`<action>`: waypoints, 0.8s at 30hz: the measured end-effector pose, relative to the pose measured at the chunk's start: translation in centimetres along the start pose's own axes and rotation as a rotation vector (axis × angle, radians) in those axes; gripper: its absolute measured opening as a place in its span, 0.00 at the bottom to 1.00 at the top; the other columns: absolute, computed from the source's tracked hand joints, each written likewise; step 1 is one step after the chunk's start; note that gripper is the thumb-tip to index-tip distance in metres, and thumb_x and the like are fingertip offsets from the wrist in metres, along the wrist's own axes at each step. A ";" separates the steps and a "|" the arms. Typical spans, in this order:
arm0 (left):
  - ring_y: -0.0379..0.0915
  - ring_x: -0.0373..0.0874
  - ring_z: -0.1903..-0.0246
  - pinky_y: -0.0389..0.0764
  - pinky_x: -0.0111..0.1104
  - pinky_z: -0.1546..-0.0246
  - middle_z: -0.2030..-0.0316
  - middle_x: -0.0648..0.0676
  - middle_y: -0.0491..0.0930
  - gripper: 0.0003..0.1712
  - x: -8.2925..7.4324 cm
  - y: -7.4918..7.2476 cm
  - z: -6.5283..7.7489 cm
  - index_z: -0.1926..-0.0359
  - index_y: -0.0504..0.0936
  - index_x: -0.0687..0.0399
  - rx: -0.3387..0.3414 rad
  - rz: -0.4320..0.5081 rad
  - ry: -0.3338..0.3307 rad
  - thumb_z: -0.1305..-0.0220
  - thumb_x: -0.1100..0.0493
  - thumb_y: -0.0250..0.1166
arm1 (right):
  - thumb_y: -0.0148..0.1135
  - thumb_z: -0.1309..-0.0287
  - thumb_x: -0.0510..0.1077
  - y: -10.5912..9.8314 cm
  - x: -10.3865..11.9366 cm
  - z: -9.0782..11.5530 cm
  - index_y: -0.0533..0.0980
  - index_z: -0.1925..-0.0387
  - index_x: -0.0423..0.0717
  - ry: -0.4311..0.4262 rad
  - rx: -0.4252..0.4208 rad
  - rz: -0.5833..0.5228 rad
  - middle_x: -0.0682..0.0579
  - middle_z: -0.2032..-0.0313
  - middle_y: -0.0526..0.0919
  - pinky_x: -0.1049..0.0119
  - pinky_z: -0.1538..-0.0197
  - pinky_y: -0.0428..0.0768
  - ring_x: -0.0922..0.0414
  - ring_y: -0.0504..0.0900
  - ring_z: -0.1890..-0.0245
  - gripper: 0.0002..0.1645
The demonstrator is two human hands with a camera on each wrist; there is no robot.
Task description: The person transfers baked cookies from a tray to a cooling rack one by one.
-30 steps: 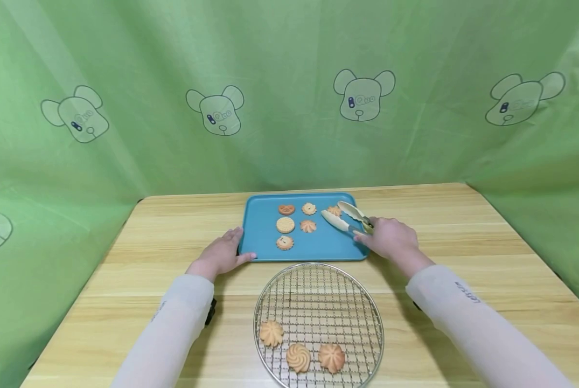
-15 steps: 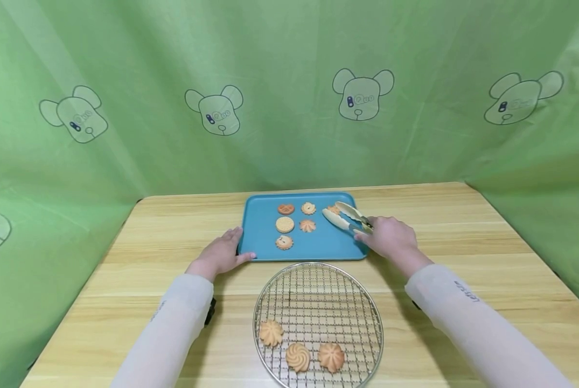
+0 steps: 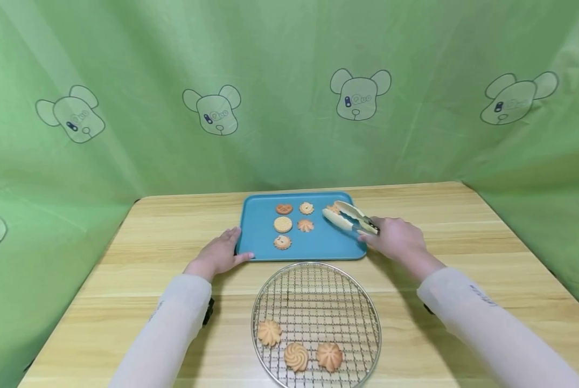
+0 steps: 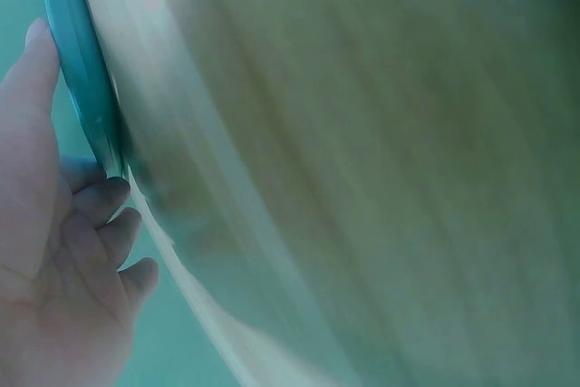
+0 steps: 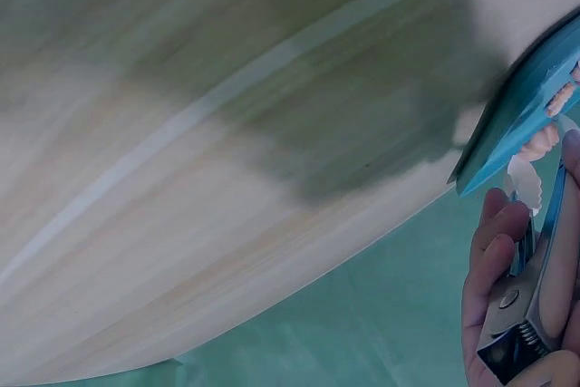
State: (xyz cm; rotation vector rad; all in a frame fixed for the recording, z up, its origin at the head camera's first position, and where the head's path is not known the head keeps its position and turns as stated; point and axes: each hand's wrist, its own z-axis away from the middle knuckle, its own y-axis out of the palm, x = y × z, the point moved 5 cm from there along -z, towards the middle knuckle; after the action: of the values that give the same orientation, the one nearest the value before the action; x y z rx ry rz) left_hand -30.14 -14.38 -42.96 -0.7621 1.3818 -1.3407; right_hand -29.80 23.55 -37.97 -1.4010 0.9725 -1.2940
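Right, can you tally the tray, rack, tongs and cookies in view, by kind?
Blue tray: 1
Wire rack: 1, near edge cut off
Tongs: 1
Cookies on the tray: 6, one partly behind the tongs
Cookies on the rack: 3
Total: 12

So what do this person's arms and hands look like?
The left hand and right hand are ungloved. The left sleeve and right sleeve are long and whitish, each with small dark lettering I can't read. A small black object shows beside each cuff.

A green curtain [image 3: 289,156] hangs behind a wooden table [image 3: 473,237].
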 end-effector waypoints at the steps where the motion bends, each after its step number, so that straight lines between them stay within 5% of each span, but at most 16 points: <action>1: 0.42 0.58 0.30 0.49 0.47 0.31 0.28 0.63 0.48 0.52 0.0 0.0 0.0 0.28 0.47 0.67 0.001 0.000 -0.001 0.35 0.33 0.52 | 0.57 0.44 0.70 -0.1 0.0 0.1 0.64 0.32 0.44 -0.004 -0.002 -0.004 0.44 0.73 0.77 0.60 0.82 0.68 0.52 0.71 0.78 0.47; 7: 0.43 0.58 0.30 0.49 0.47 0.31 0.28 0.63 0.48 0.52 0.0 0.2 0.0 0.28 0.47 0.67 0.002 0.000 -0.001 0.35 0.33 0.52 | 0.53 0.43 0.73 -0.7 -0.2 1.1 0.63 0.32 0.46 -0.016 -0.016 -0.026 0.51 0.84 0.65 0.63 0.84 0.63 0.56 0.62 0.84 0.48; 24: 0.43 0.58 0.30 0.49 0.47 0.31 0.28 0.63 0.48 0.52 -0.1 0.0 0.1 0.27 0.47 0.67 0.003 0.007 -0.002 0.35 0.34 0.52 | 0.52 0.50 0.79 -0.3 1.2 4.4 0.68 0.34 0.47 -0.104 -0.059 -0.012 0.54 0.87 0.62 0.67 0.87 0.60 0.58 0.59 0.87 0.53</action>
State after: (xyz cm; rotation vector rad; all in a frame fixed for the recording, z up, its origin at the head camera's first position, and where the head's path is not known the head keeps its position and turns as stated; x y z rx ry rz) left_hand -30.00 -14.35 -42.89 -0.7565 1.3795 -1.3360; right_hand -25.33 23.06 -37.34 -1.5060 0.9395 -1.1970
